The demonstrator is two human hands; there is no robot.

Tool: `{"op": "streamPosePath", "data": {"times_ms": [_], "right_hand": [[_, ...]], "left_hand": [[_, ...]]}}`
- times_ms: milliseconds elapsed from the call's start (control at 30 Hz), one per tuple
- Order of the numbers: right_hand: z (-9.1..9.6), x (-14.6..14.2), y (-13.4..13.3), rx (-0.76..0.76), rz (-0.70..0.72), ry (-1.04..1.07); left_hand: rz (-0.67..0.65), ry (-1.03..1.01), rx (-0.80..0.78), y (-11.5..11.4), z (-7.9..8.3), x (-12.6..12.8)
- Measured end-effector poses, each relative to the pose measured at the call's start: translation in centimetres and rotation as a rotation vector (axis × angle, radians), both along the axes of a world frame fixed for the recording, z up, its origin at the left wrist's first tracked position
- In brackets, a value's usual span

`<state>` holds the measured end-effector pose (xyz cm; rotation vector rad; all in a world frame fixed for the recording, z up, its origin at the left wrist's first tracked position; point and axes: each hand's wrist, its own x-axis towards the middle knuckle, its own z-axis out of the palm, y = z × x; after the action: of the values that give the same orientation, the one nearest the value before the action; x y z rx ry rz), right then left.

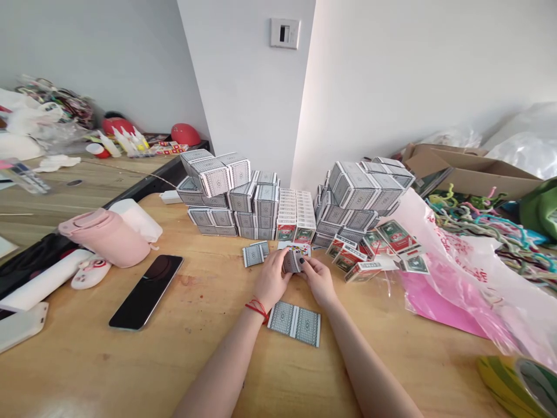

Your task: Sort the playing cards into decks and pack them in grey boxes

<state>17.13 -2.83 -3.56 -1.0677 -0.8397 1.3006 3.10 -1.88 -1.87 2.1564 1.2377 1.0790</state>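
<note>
Both hands meet over the middle of the table around a small bunch of playing cards (293,262), patterned backs facing me. My left hand (273,275) grips its left side, a red string around the wrist. With dark-painted nails, my right hand (318,278) pinches the right side. Just beyond lies a face-up playing card (306,248), partly hidden by the bunch. To the left are a few loose cards (254,255), backs up. Nearer me, between the forearms, two patterned card panels (295,323) lie side by side.
Stacked patterned card blocks (213,174) stand behind on the left, more card blocks (354,186) on the right, with card boxes (296,215) between. Loose card boxes (348,255) lie right. A phone (147,292), pink bottle (104,235), plastic bag (461,261) and tape roll (517,383) surround.
</note>
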Motion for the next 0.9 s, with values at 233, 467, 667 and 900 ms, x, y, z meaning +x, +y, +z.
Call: {"op": "streamPosePath", "data": {"times_ms": [233,467,667,900], "right_hand": [[0.46,0.01,-0.14,0.012,0.049,0.007],[0.5,0.48,0.16,-0.007,0.158,0.064],[-0.05,0.4,0.2,0.041,0.094,-0.095],[-0.12,0.5,0.14,0.016,0.059,-0.192]], "left_hand": [[0.011,-0.003,-0.016,0.15,-0.38,-0.02],[0.028,0.034,0.028,-0.02,-0.43,-0.01],[0.022,0.038,0.028,-0.09,-0.55,-0.02],[0.019,0.043,0.035,-0.12,-0.61,0.1]]}}
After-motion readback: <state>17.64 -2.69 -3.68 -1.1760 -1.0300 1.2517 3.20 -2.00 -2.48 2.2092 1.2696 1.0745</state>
